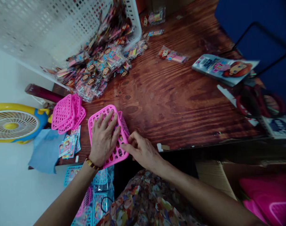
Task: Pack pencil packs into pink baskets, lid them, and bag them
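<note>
Wooden table (pixel 171 103) | white crate (pixel 69 18), yellow fan (pixel 11 126) | left hand (pixel 104 136) spread on pink basket (pixel 116 153) | right hand (pixel 144 152) at edge, grip unclear

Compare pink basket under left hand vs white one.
The pink basket is far smaller than the white basket. The pink basket is covered; the white basket is open, packets spilled out. The left hand rests on the pink basket, not the white basket. Both are perforated.

I'm watching a pink rectangular plastic basket (pixel 124 125) standing at the brown wooden table edge (pixel 194 136). Its perforated pink lid (pixel 115 157) is covering it.
</note>
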Demonstrator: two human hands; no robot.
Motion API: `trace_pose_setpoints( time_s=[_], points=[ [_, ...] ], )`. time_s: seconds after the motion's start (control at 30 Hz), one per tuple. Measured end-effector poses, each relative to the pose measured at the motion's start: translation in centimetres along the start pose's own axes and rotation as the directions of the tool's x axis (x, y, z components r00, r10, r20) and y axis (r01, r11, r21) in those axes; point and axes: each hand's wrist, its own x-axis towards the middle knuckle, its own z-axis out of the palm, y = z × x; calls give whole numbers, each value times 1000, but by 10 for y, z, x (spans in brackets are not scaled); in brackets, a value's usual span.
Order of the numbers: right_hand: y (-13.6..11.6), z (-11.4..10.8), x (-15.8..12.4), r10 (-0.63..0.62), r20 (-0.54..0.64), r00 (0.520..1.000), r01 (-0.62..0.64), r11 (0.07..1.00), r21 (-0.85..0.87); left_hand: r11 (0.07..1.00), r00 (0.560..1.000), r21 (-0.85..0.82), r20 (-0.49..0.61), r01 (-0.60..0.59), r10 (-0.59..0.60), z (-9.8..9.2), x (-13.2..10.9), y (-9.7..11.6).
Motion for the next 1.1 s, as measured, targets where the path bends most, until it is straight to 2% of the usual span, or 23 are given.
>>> trace_pose_setpoints(
  time_s=[0.17,0.33,0.4,0.47,0.57,0.63,0.67,0.8,0.93,1.1],
  points=[
    [1,7,8,34,45,998,-42,977,208,1000,1000,3,0,8,-8,1,1,1],
    [1,4,11,53,101,993,-77,966,246,999,999,14,14,35,-36,1,2,0],
    [-1,1,10,60,127,990,-84,978,189,999,999,20,20,38,-38,0,1,-1],
    [-4,-5,15,58,124,991,-65,997,52,999,999,27,22,37,-38,0,1,-1],
    [-12,-15,40,-19,-44,999,12,989,-148,998,998,35,23,52,-52,1,1,0],
    [-17,-18,63,-77,-147,986,47,979,-198,997,997,22,14,70,-70,1,1,1],
    [-19,-18,74,-93,-158,983,58,976,-208,997,997,8,1,80,-80,0,1,1],
    [-20,-8,96,-123,-70,990,102,963,-248,994,993,-43,-49,103,-106,0,0,2],
    [-17,2,94,-172,-99,980,139,951,-276,994,993,-31,-43,109,-110,5,1,2],
    [-21,-4,112,-179,-63,982,149,932,-332,977,977,-40,-43,207,-209,4,7,2]
  ],
)
